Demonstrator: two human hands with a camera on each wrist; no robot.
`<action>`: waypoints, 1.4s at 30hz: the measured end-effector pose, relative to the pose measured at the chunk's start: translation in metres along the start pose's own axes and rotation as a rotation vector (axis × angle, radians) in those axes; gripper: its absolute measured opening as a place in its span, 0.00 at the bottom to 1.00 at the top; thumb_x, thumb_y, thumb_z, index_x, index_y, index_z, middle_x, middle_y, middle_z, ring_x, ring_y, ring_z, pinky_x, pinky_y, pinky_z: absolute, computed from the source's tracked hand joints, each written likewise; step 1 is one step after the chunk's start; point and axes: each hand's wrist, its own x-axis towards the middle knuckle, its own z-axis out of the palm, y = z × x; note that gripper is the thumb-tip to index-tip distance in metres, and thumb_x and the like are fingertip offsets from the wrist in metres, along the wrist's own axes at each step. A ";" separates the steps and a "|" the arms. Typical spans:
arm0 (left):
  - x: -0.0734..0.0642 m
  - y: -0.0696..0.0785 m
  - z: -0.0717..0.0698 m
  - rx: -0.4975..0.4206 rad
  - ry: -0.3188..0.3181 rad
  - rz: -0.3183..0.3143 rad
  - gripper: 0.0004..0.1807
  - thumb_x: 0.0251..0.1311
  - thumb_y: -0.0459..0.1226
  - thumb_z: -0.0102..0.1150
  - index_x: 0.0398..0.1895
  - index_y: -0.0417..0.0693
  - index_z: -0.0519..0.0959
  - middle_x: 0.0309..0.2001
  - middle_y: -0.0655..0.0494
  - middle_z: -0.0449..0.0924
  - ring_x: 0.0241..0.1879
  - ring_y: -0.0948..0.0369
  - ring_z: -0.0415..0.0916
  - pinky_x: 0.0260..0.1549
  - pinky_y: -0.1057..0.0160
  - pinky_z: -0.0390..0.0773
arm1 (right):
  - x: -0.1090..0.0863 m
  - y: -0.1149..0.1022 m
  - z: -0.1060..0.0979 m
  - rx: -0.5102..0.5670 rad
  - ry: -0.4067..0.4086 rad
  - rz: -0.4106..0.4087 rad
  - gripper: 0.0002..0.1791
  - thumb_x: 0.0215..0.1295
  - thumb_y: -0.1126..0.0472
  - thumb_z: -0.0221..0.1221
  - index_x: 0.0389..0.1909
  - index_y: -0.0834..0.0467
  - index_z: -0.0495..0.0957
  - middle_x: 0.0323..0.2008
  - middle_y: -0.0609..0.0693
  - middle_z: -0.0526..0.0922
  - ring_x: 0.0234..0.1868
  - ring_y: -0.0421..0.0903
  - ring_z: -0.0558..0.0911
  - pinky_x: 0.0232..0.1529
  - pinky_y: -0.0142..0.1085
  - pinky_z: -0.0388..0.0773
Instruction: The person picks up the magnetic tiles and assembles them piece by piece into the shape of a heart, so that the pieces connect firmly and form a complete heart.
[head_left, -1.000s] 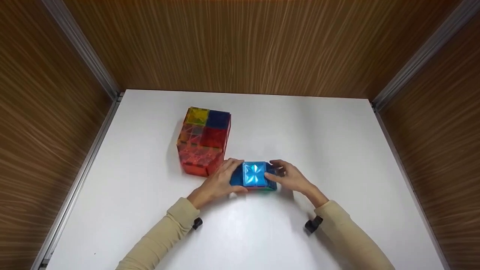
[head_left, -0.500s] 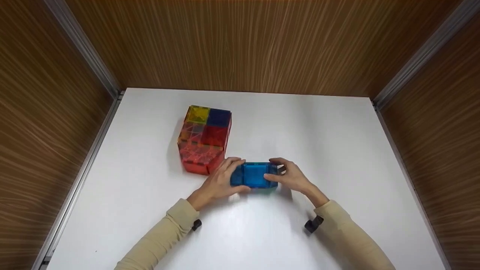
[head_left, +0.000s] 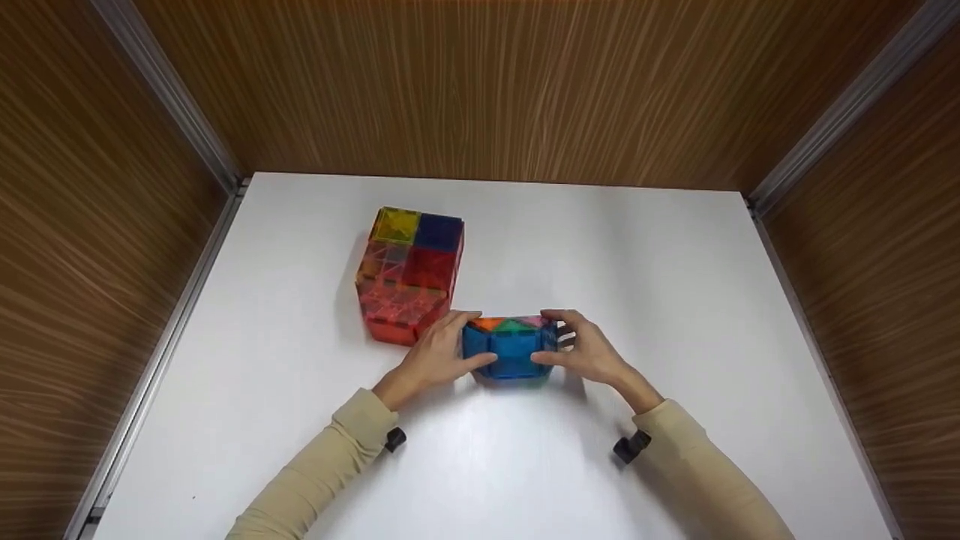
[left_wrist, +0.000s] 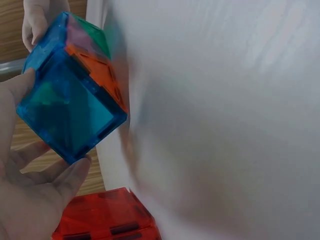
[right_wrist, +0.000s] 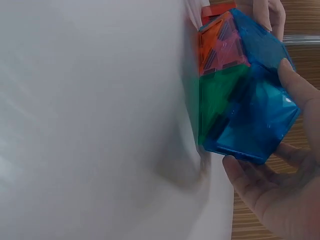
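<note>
Between the two hands is a small block of translucent magnetic tiles point(head_left: 514, 356), blue on the side toward the person, with orange, green and pink triangles on its far upper side. My left hand point(head_left: 435, 354) grips its left end, thumb on the blue face and fingers behind. On the right end my right hand point(head_left: 591, 352) holds it the same way. The left wrist view shows a blue square end tile point(left_wrist: 72, 107) between thumb and fingers. In the right wrist view, a green tile point(right_wrist: 217, 100) faces the tabletop side, close over the white surface.
A larger magnetic-tile structure point(head_left: 401, 300), mostly red with yellow and dark blue squares at its far end, stands just left of and beyond the left hand. The white table point(head_left: 637, 262) is enclosed by wood-grain panels point(head_left: 480, 90) at the back and sides.
Both hands have tipped the tile block toward the person. Its blue square top has turned to the front, and the orange, green and pink triangles have come up into sight.
</note>
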 end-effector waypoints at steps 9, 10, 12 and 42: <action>0.002 0.008 0.000 0.021 0.041 0.024 0.44 0.61 0.57 0.73 0.74 0.44 0.71 0.66 0.45 0.77 0.67 0.47 0.76 0.71 0.42 0.75 | 0.003 0.002 -0.002 -0.066 0.027 -0.110 0.50 0.54 0.52 0.80 0.75 0.63 0.68 0.67 0.62 0.74 0.61 0.59 0.81 0.63 0.55 0.83; 0.002 0.009 0.000 0.033 0.045 0.027 0.44 0.60 0.56 0.74 0.73 0.44 0.72 0.65 0.45 0.78 0.66 0.48 0.77 0.71 0.43 0.75 | 0.003 0.002 -0.002 -0.077 0.032 -0.117 0.51 0.54 0.52 0.81 0.75 0.63 0.68 0.67 0.62 0.74 0.61 0.59 0.81 0.63 0.55 0.83; 0.002 0.012 0.000 0.054 0.050 0.030 0.43 0.60 0.56 0.75 0.73 0.45 0.72 0.64 0.45 0.78 0.65 0.48 0.77 0.71 0.44 0.76 | 0.003 0.002 -0.002 -0.101 0.039 -0.132 0.51 0.53 0.53 0.81 0.76 0.63 0.68 0.67 0.62 0.73 0.61 0.59 0.81 0.63 0.55 0.83; 0.005 0.027 0.016 0.167 0.134 -0.053 0.44 0.55 0.60 0.77 0.69 0.45 0.77 0.54 0.46 0.73 0.54 0.52 0.76 0.58 0.50 0.84 | 0.003 0.009 0.011 -0.100 0.221 -0.149 0.47 0.59 0.58 0.77 0.77 0.60 0.66 0.71 0.63 0.71 0.66 0.63 0.79 0.62 0.58 0.82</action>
